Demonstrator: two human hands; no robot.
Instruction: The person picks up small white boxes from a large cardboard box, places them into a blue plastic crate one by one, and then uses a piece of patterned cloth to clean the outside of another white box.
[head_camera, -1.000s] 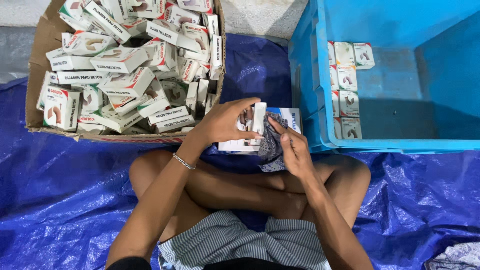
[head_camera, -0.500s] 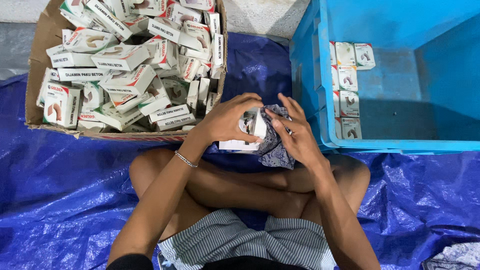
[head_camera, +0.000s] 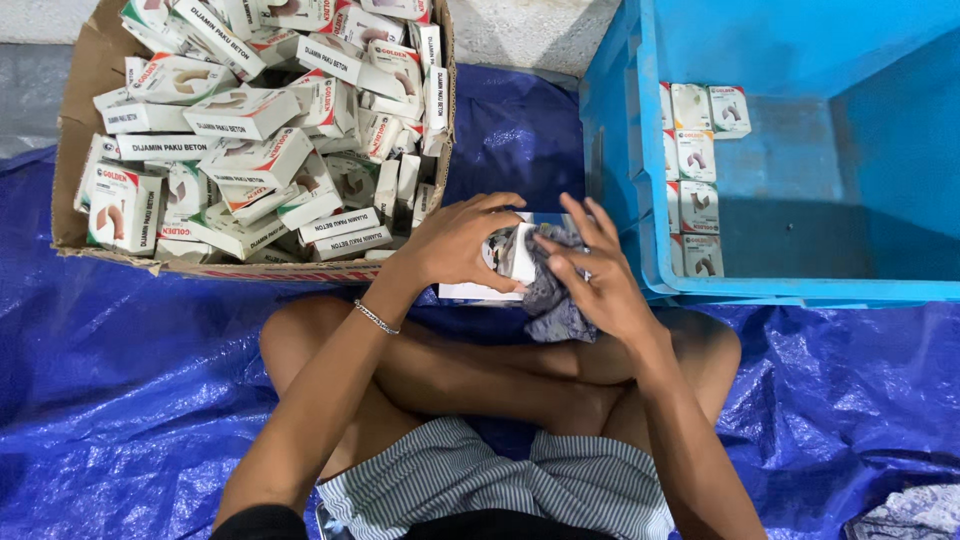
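Blue tarp (head_camera: 150, 400) underfoot: your left hand (head_camera: 455, 245) clamps the small white box (head_camera: 518, 255); keep it steady while your right hand (head_camera: 590, 275), closed on the grey cloth (head_camera: 548, 305), wipes every face.

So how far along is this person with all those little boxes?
Early on, it seems. A few small boxes already stand in neat rows inside the blue crate, most of which is bare. The left hand holds one small box while the right hand presses a grey cloth against it. The cardboard carton is heaped with loose boxes.
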